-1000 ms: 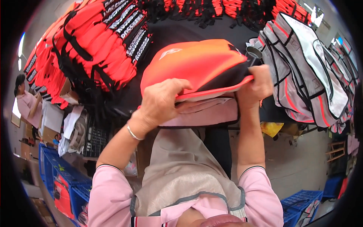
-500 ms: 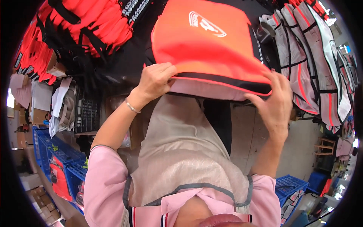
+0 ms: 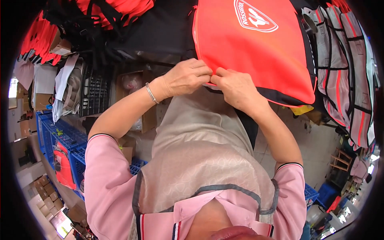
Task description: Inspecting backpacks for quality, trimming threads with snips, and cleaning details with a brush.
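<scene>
A bright red-orange bag [image 3: 256, 52] with black side panels and a white printed emblem lies before me, its near edge toward my body. At its near left corner my left hand [image 3: 187, 77] pinches the edge, a bracelet on that wrist. Right beside it my right hand [image 3: 237, 89] is closed on the same edge, the fingertips of both hands almost meeting. What exactly lies between the fingertips is hidden by my fingers. The bag's black lower border runs from my right hand to the near right corner.
Piled red bags with black straps [image 3: 108, 16] lie at the far left. Grey panels with red and black trim [image 3: 340, 72] hang at the right. A black crate [image 3: 95, 94], a cardboard box [image 3: 149, 108] and blue crates [image 3: 68, 136] stand to the left. A wooden stool [image 3: 341, 161] is at lower right.
The bag has shifted right and turned, so its emblem sits more upright. My right hand left the near right corner and came across to my left hand, which moved slightly right.
</scene>
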Motion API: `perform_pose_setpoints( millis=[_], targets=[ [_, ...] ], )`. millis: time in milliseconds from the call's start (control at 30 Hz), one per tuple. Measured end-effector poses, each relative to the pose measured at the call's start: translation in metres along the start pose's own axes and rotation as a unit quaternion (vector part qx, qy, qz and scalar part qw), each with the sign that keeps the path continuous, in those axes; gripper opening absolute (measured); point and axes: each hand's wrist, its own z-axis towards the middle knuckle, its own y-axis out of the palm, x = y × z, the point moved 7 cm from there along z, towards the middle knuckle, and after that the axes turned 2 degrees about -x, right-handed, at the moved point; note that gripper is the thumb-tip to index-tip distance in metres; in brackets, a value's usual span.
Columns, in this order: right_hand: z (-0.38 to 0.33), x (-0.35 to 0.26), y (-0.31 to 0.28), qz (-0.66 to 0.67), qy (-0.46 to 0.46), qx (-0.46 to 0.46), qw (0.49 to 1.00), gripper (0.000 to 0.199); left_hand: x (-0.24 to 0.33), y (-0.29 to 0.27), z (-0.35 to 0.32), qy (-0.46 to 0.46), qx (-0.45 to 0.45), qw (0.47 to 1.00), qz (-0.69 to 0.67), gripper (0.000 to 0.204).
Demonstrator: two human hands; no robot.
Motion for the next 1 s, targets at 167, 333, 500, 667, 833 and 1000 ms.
perform_pose_setpoints(
  millis=[167, 333, 500, 667, 833, 1000],
  targets=[
    [-0.002, -0.01, 0.033, -0.132, 0.012, 0.044, 0.99, 0.013, 0.002, 0.025, -0.006, 0.034, -0.054, 0.997, -0.051, 0.016],
    [-0.014, 0.001, 0.047, -0.058, -0.042, 0.007, 0.997, 0.014, 0.013, 0.04, -0.007, 0.059, -0.124, 0.99, -0.028, 0.013],
    [-0.026, -0.002, -0.012, 0.024, -0.07, -0.049, 0.996, 0.013, 0.032, 0.0, 0.018, 0.098, -0.062, 0.993, -0.017, 0.013],
    [-0.036, -0.021, -0.126, -0.104, -0.09, 0.08, 0.987, 0.011, 0.018, -0.098, 0.081, 0.086, 0.11, 0.99, 0.03, 0.017],
    [-0.064, -0.046, -0.221, -0.31, -0.133, 0.446, 0.829, 0.014, 0.027, -0.182, 0.119, 0.129, 0.409, 0.886, 0.174, 0.015],
    [-0.084, -0.042, -0.252, -0.347, -0.164, 0.581, 0.718, 0.011, 0.035, -0.192, 0.142, 0.14, 0.46, 0.87, 0.115, 0.018]
  ],
)
